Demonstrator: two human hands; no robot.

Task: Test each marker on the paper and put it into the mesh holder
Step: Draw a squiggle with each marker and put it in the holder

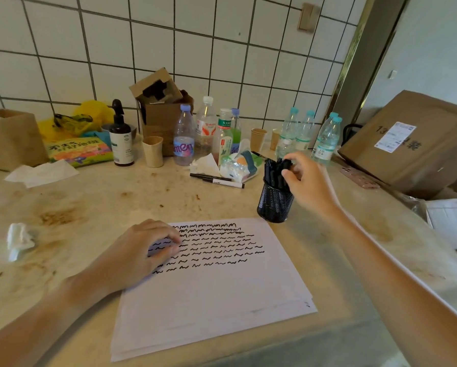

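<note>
Where the stained, mottled stone counter (95, 205) meets the glossy white tiled wall (169, 43), plastic bottles, paper cups and torn cardboard crowd the back edge, leaving a bare stretch in the middle. A flat white paper (211, 292) lies square near the front edge, its upper half filled with rows of black squiggles. The left hand (142, 250) presses its relaxed fingers on the sheet's top-left part. Just past the paper's far right corner stands the round black mesh holder (274, 205), packed with black markers (275, 173). The right hand (305, 178) curls its fingers round marker tops there. Two loose markers (216, 180) lie behind.
</note>
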